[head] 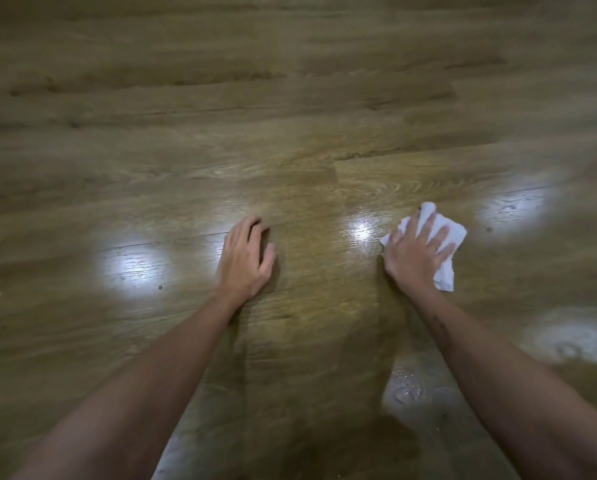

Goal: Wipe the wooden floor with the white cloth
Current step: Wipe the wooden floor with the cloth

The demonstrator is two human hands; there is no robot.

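Note:
The wooden floor (307, 140) of brown planks fills the whole view. A crumpled white cloth (454, 233) lies on it right of centre. My right hand (415, 252) presses down on the cloth with fingers spread, covering its middle; cloth edges show beyond the fingertips and at the hand's right side. My left hand (246, 258) rests flat on the bare floor left of centre, fingers slightly curled and holding nothing. Both bare forearms reach in from the bottom of the frame.
Bright light reflections shine on the planks at left (134, 268), centre (361, 232) and right (513, 209). A wet-looking patch with small droplets (406, 389) lies between my arms near the bottom. Another pale sheen (574, 336) sits at the lower right.

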